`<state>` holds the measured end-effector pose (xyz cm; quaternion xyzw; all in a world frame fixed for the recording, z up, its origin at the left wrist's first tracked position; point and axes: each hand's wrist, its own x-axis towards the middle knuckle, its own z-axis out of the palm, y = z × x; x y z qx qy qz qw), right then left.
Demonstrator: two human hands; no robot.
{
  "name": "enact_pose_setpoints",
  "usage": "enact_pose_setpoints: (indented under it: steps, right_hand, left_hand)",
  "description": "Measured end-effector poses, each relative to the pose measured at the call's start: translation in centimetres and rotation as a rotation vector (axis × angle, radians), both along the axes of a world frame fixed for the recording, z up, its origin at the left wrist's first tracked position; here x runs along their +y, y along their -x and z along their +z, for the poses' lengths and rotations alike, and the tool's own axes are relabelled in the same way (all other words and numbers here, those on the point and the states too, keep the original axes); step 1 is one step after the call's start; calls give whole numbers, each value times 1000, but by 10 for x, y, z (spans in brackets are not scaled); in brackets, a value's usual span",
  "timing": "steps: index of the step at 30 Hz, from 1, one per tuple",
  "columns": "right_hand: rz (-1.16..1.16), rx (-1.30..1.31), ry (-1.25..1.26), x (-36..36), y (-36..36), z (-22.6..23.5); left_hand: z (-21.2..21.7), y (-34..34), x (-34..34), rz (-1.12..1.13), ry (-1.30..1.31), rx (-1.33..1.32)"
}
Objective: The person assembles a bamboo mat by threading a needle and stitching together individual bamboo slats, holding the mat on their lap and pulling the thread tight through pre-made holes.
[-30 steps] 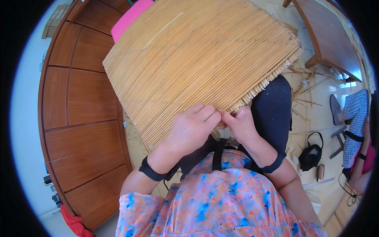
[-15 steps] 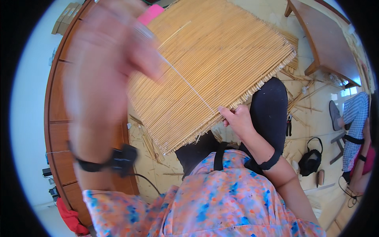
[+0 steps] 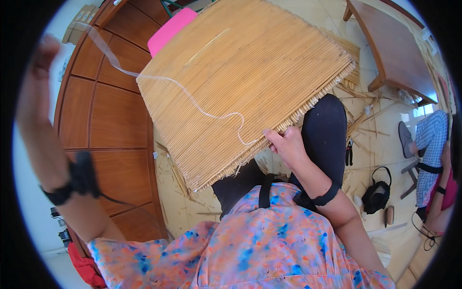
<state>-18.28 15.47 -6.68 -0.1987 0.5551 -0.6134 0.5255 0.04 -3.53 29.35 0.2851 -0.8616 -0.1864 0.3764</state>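
A stiff mat of tan reeds or straw stalks (image 3: 240,82), laid side by side, tilts in front of me with its near edge at my knees. My right hand (image 3: 288,144) pinches that near edge between thumb and fingers. From there a thin white thread (image 3: 202,111) curves loosely across the mat and trails off beyond its left corner, its far end blurred. Far out to the left, my left hand (image 3: 41,77) is raised and smeared, so its fingers cannot be made out. One loose pale stalk (image 3: 207,47) lies on top of the mat.
A pink seat or board (image 3: 171,30) shows behind the mat, beside brown wooden cabinets (image 3: 115,101). At right are a wooden table (image 3: 392,43), pliers (image 3: 349,153), a black bag (image 3: 377,196) and a seated person's legs (image 3: 428,144). Stalk scraps (image 3: 368,115) litter the floor.
My left hand has swung from over the mat out to the far left. The thread, earlier straight and taut, now lies slack in curves. My right hand keeps its pinch.
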Motion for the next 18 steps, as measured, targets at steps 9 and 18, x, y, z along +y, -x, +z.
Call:
enact_pose_setpoints:
  steps: [9, 18]
  right_hand:
    - [74, 33, -83, 7, 7, 7]
    - [11, -113, -86, 13, 11, 12]
  left_hand:
    - [-229, 8, 94, -190, -403, -558]
    - [-260, 14, 88, -269, -312, -551]
